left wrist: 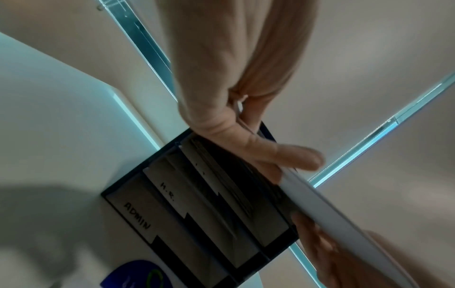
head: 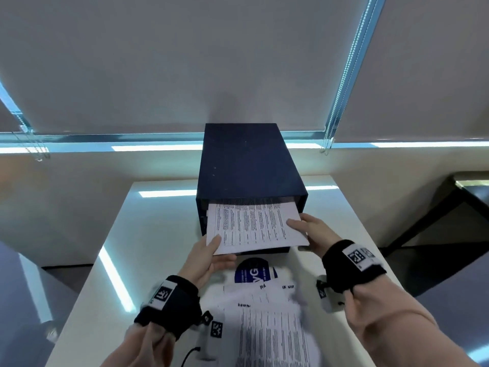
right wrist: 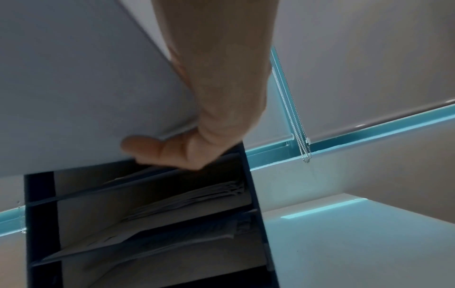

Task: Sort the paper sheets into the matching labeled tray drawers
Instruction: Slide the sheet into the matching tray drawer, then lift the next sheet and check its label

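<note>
We see both hands pinching 1 printed sheet [head: 254, 226], the left hand [head: 211, 254] at its near left corner and the right hand [head: 308, 230] at its right edge, its far edge inside the top slot of the dark drawer unit [head: 243, 165] on the white tabletop [head: 148, 234].

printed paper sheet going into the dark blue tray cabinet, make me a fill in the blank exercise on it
The printed paper sheet is held by ____ hands.
Its far edge enters the ____ slot of the dark blue tray cabinet.
The bottom label reads ____.
The label above it reads ____.

Missing words: both; top; ADMIN; H.R.
</note>
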